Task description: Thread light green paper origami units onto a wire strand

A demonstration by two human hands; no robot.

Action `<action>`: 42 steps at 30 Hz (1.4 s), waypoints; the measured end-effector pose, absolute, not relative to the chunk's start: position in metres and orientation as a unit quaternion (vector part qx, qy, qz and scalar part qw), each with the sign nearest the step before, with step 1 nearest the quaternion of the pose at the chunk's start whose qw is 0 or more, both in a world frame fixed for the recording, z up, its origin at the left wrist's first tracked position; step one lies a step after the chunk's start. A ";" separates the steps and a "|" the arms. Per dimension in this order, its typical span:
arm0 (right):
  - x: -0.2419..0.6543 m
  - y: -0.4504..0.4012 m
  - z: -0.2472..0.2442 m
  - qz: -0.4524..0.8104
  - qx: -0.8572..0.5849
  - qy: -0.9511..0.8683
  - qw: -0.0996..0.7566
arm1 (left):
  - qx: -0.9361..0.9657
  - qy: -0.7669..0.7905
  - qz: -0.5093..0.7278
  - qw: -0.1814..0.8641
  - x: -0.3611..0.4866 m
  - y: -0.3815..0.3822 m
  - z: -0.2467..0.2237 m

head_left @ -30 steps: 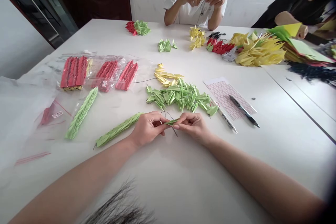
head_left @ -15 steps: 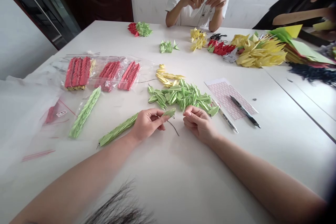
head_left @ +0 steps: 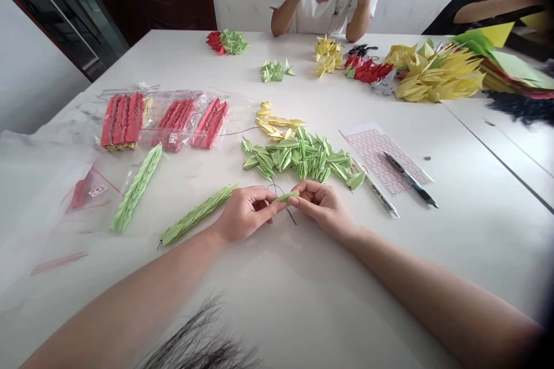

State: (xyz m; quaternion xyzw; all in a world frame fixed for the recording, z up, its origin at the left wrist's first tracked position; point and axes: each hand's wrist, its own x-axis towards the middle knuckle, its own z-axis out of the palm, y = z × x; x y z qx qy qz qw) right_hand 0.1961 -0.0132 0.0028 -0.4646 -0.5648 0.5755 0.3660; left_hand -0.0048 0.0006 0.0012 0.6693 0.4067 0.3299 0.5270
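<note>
Pinching green paper unit (head_left: 285, 197) | left hand (head_left: 244, 214), right hand (head_left: 322, 206) grasping it | plastic bags (head_left: 234, 109) hold red folded units (head_left: 123, 121)

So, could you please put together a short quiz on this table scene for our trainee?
1. True or false: the left hand and the right hand both touch the small green unit.
2. Multiple choice: what colour are the folded strips in the plastic bags?
A) red
B) yellow
C) blue
3. Fill in the blank: the long green strip lies nearest the ____ hand.

Key: 1 true; 2 A; 3 left.
</note>
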 end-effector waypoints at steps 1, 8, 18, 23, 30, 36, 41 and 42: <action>0.196 -0.013 0.003 0.569 -0.470 -0.566 0.369 | 0.669 0.408 0.334 0.524 -0.004 0.000 0.001; 0.196 -0.013 0.005 0.561 -0.464 -0.583 0.360 | 0.640 0.414 0.362 0.536 -0.004 0.000 0.002; 0.191 -0.018 0.003 0.498 -0.501 -0.612 0.357 | 0.687 0.395 0.346 0.503 -0.003 -0.002 0.003; 0.192 -0.016 0.004 0.501 -0.493 -0.589 0.399 | 0.651 0.404 0.349 0.540 -0.004 0.000 0.004; 0.191 -0.016 0.005 0.491 -0.513 -0.595 0.375 | 0.647 0.412 0.371 0.524 -0.003 0.001 0.001; 0.192 -0.015 0.004 0.507 -0.520 -0.583 0.365 | 0.684 0.384 0.374 0.494 -0.002 -0.001 -0.001; 0.195 -0.014 0.006 0.523 -0.518 -0.579 0.350 | 0.660 0.384 0.366 0.532 -0.003 -0.001 0.003; 0.195 -0.014 0.008 0.527 -0.515 -0.579 0.348 | 0.656 0.386 0.363 0.537 -0.003 -0.001 0.004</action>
